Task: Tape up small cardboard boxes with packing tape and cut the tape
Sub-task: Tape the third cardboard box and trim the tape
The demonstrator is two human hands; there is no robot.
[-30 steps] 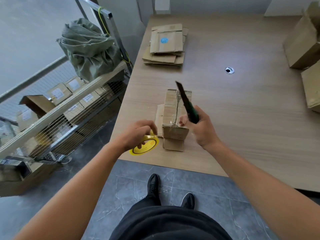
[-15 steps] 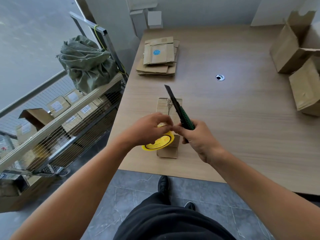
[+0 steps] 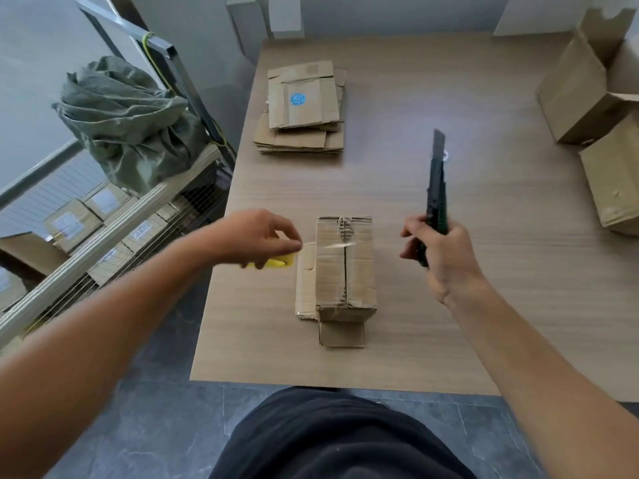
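— What's the box made of?
— I see matt brown corrugated cardboard, with a glossy clear tape strip across it.
— And the table?
— Pale wood grain, smooth, matt. The knife has a green plastic grip and a dark metal blade.

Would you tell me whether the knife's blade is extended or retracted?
Extended: a bare blade projects well beyond the body of the green knife.

We hold yellow roll, green-black knife. Between our grips: brown ribbed box. Beyond grips: pale wood-grain table, blue sticker on brown stack. Left of roll grip: grey-green sack.
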